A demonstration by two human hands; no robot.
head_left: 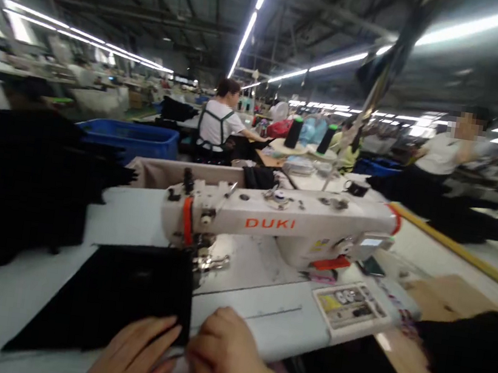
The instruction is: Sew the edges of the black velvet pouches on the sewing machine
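Note:
A white sewing machine (281,221) marked DUKI stands on the pale table (24,291). A piece of black fabric (115,297) lies flat on the table, its far right corner under the presser foot (207,260). My left hand (135,355) rests on the fabric's near edge with fingers stretched flat. My right hand (227,355) sits beside it at the fabric's near right corner, fingers curled under; what they pinch is hidden.
A heap of black fabric (15,180) fills the table's left. More black cloth (478,363) lies at the right by a control panel (350,304). Two thread cones (293,132) stand behind the machine. A blue bin (131,137) and other workers sit beyond.

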